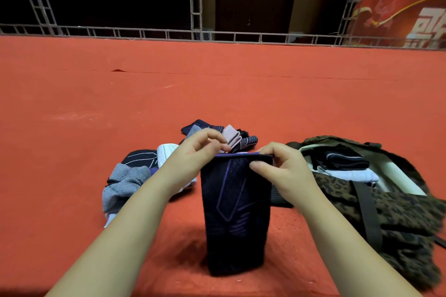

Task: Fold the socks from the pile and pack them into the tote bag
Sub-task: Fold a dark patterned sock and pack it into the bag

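**Both hands pinch the top edge of the dark sock**

You hold 1 dark navy knit sock with purple line patterns (235, 210) up in front of you, hanging straight down so that its lower end reaches the orange-red carpeted floor (217, 94) or sits just above it; the contact is not clear. Your left hand (193, 152) comes in from the lower left with the forearm angled up toward the centre, the wrist slightly bent, and the fingers curled so that thumb and fingertips pinch the sock's upper left corner. Your right hand (282, 169) mirrors it from the lower right: the thumb lies across the front of the fabric, the curled fingers sit behind the top hem, and together they grip the upper right corner. The hem is stretched flat between the 2 hands.

Behind your left hand lies the loose pile of unfolded socks (173, 159) on the floor, with a grey ribbed sock (123, 183) at its near left edge, a white sock (166, 152) partly hidden by your wrist, and a pale pink sock (231, 137) farther back.

To your right the leopard-print fabric tote bag with dark straps (391, 214) lies open on the floor, just beside your right forearm. Inside its mouth you can see folded socks: a dark bundle (345, 159) resting above a white one (350, 175).
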Motion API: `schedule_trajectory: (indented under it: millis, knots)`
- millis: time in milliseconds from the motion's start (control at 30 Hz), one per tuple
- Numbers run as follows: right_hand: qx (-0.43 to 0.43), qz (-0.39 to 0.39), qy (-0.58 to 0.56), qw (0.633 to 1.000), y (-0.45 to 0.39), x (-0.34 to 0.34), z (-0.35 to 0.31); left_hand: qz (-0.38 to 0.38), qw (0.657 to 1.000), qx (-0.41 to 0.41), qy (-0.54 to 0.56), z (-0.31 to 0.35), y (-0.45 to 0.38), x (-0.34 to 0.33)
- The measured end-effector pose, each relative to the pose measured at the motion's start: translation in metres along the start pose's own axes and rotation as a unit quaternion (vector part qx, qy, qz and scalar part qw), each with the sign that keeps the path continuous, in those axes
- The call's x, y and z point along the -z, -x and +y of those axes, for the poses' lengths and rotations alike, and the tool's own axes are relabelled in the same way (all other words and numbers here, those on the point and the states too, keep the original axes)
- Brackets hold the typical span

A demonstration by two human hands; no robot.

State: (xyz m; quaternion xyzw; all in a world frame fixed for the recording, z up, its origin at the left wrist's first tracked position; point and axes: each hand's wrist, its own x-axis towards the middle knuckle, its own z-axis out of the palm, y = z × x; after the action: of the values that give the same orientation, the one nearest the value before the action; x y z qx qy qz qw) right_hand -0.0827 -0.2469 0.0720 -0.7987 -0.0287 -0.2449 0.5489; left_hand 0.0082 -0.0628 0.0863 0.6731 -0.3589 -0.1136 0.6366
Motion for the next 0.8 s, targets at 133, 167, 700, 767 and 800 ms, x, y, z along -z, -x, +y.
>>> schedule_trajectory:
  millis: [133, 167, 700, 767, 800]
  knots:
    - [-0.009, 0.013, -0.039, 0.999, -0.012, 0.003, 0.005, -0.037, 0.996, 0.043, -0.072, -0.009, -0.004, 0.008]
    - [-0.015, 0.013, -0.036, 0.999, -0.017, 0.004, 0.006, -0.034, 0.994, 0.052, -0.085, -0.013, -0.007, 0.009]
    - [-0.074, 0.003, -0.04, 0.996, -0.009, 0.011, 0.023, 0.004, 0.995, 0.058, 0.086, -0.035, -0.01, -0.015]
    - [-0.129, 0.004, -0.049, 0.99, 0.024, 0.0, 0.047, -0.009, 0.98, 0.123, 0.157, -0.063, 0.019, -0.031]
    - [-0.156, 0.011, -0.05, 0.986, 0.04, -0.005, 0.059, -0.012, 0.968, 0.153, 0.198, -0.076, 0.034, -0.039]
